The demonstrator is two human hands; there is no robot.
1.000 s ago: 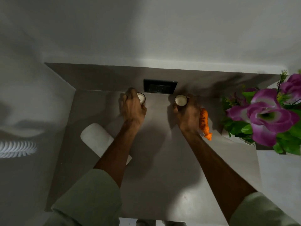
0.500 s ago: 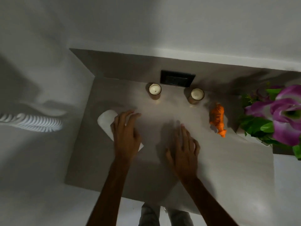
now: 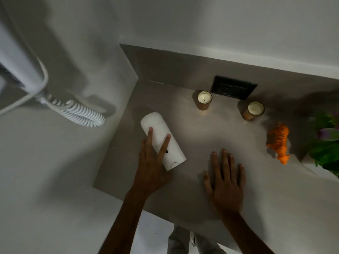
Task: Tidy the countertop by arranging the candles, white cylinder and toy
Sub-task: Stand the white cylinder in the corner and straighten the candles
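A white cylinder [image 3: 161, 136] lies on its side at the left of the grey countertop [image 3: 201, 140]. My left hand [image 3: 150, 164] rests on it with two fingers spread over its top; the fingers are not closed around it. My right hand [image 3: 225, 182] lies flat and open on the counter, holding nothing. Two candles in small glasses stand at the back: the left candle [image 3: 204, 99] and the right candle [image 3: 254, 110]. An orange tiger toy [image 3: 278, 142] lies on the right, apart from both hands.
A black socket plate [image 3: 233, 89] is set in the back wall behind the candles. A pot of purple flowers [image 3: 326, 143] stands at the right edge. A white wall unit with a coiled cord [image 3: 77, 112] hangs at left. The counter's front edge runs under my forearms.
Both hands let go of the candles and drew back toward me. The left hand went left onto the white cylinder; the right settled flat on the counter. The view shifted left.
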